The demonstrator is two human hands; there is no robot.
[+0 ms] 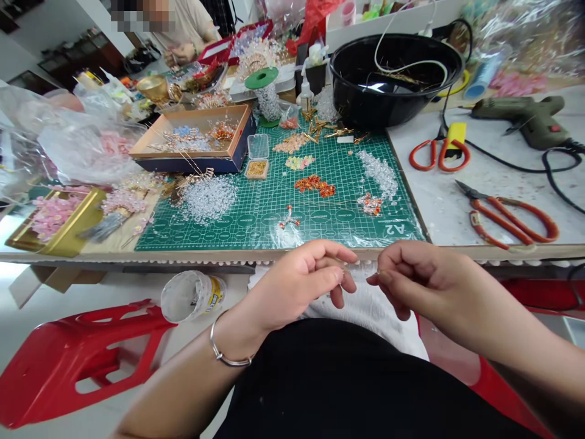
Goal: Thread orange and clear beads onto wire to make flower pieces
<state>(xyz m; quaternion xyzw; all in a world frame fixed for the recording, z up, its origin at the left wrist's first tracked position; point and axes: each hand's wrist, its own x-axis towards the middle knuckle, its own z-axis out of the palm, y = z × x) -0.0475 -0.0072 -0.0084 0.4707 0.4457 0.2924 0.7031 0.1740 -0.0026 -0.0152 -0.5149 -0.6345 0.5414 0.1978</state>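
- Left hand point(306, 274) and right hand point(411, 274), low centre, pinch a thin wire point(361, 266) between their fingertips; it looks bare.
- Small beaded piece point(289, 218) lies finished on the cutting mat point(320, 201); bead piles point(314, 183) remain unstrung.

Both hands point(361, 280) pinched, fingertips nearly meeting

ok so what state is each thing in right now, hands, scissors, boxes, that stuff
left hand: fingers pinched together below the table edge; what they hold is too small to tell
right hand: fingertips pinched, facing the left hand
red scissors: lying flat, closed
orange pliers: lying flat, handles spread
glue gun: lying on its side, cord attached
small clear box: lid open, gold beads inside
black bowl: upright, white cable in it
white jar: tipped on its side
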